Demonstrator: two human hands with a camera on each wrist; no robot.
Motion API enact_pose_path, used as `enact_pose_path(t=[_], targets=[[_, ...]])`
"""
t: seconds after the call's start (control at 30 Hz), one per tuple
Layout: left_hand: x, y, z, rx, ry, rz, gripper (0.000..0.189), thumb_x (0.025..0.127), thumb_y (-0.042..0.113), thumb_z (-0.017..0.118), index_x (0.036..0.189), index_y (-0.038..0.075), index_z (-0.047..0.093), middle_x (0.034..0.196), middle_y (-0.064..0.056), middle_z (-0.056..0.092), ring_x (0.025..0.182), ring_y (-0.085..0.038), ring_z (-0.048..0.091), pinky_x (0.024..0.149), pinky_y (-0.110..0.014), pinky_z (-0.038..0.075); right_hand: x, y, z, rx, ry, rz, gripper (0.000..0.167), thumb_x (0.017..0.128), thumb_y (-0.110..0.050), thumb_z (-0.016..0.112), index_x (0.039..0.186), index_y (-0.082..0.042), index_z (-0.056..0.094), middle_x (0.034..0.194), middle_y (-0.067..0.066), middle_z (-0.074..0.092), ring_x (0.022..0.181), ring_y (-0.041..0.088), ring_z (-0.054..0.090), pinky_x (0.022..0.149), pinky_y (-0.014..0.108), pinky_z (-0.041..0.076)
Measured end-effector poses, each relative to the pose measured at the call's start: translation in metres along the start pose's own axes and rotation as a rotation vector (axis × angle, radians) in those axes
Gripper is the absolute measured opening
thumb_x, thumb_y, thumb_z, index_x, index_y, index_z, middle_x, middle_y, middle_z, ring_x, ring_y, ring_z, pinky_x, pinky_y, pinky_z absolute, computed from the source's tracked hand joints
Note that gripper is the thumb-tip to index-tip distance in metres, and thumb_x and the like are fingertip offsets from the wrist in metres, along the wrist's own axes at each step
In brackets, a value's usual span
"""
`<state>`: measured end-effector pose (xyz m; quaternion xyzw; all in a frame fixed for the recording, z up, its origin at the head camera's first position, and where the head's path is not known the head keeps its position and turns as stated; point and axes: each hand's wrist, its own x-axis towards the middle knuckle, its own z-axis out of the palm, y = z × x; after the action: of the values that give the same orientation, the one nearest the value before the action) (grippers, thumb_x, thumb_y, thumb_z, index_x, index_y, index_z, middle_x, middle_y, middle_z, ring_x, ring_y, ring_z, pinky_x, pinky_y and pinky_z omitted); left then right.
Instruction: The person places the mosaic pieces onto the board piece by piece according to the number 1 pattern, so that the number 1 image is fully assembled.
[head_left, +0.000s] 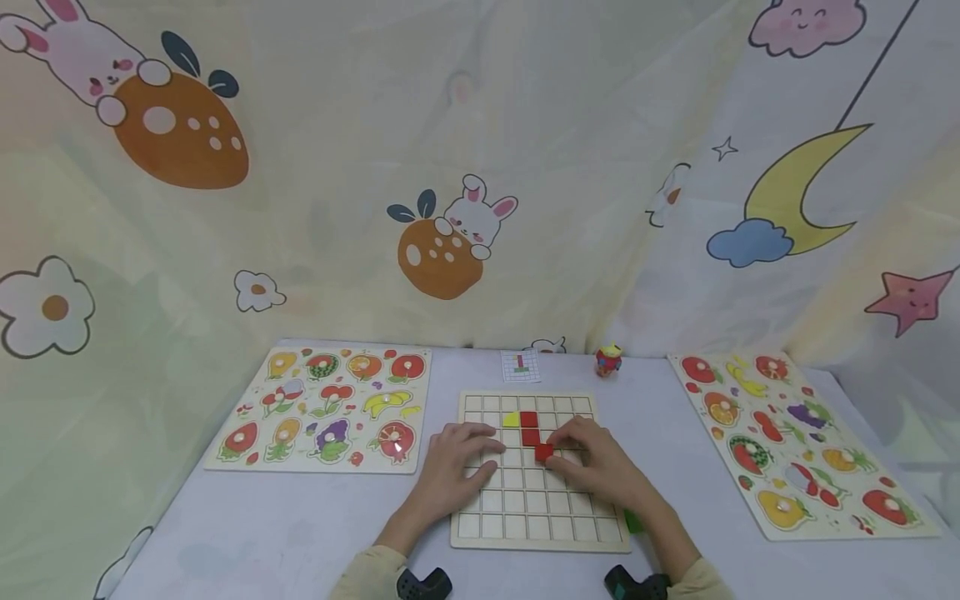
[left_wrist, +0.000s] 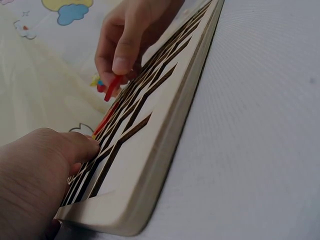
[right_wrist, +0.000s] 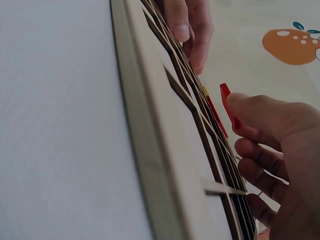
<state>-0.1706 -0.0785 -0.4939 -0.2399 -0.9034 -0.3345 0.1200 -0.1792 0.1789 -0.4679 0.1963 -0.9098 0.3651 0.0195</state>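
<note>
A pale wooden grid board [head_left: 542,546] lies between the hands. The right hand [head_left: 596,462] pinches a small red square tile [head_left: 543,452] between thumb and fingertips; in the right wrist view this tile [right_wrist: 230,106] is tilted above the grid. Two more red tiles [head_left: 528,419] sit in grid cells one behind the other, with a yellow tile [head_left: 511,420] left of the farther one. The left hand [head_left: 453,467] rests over the board's left side, fingers loosely bent and holding nothing; its thumb [left_wrist: 82,145] is close to the grid in the left wrist view.
Fruit puzzle boards lie to the left [head_left: 311,408] and right [head_left: 802,446]. Behind the grid are a small pattern card [head_left: 521,365] and a little toy figure [head_left: 608,361]. A green piece [head_left: 633,522] shows beside the right forearm. A printed curtain [head_left: 337,208] hangs behind the table.
</note>
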Motion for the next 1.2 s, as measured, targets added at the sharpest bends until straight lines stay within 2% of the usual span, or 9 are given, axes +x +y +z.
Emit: enact_pose_path(t=[0.3,0.57,0.83,1.2], targets=[[0.000,0.000,0.000,-0.011,0.003,-0.005,0.020,0.084,0.026,0.068,0.104,0.031,0.068,0.123,0.011,0.059,0.114,-0.014,0.047,0.089,-0.040,0.035,0.000,-0.003,0.007,-0.057,0.019,-0.008,0.023,0.078,-0.038,0.075,0.098,-0.033,0.065,0.094,-0.020,0.058,0.095,0.002,0.051,0.093,0.042,0.036],[0.001,-0.002,0.002,0.004,-0.002,-0.001,0.022,0.085,0.027,0.067,0.106,0.033,0.067,0.125,0.012,0.058,0.115,-0.013,0.047,0.090,-0.041,0.035,0.001,-0.009,0.010,-0.129,0.033,0.021,0.026,0.077,-0.037,0.076,0.100,-0.029,0.066,0.093,-0.020,0.057,0.096,0.004,0.051,0.091,0.039,0.034],[0.001,-0.002,0.001,0.011,-0.005,-0.005,0.022,0.085,0.028,0.067,0.106,0.033,0.067,0.125,0.012,0.058,0.115,-0.014,0.047,0.091,-0.042,0.035,0.001,-0.010,0.012,-0.135,0.036,0.026,0.028,0.076,-0.036,0.076,0.100,-0.027,0.066,0.093,-0.018,0.058,0.095,0.006,0.050,0.091,0.039,0.034],[0.001,-0.002,0.000,0.007,-0.009,-0.009,0.022,0.086,0.028,0.067,0.107,0.033,0.067,0.125,0.012,0.058,0.116,-0.014,0.047,0.090,-0.041,0.035,0.000,-0.008,0.010,-0.122,0.030,0.018,0.027,0.076,-0.034,0.077,0.100,-0.030,0.065,0.093,-0.019,0.058,0.093,0.004,0.049,0.088,0.037,0.034]])
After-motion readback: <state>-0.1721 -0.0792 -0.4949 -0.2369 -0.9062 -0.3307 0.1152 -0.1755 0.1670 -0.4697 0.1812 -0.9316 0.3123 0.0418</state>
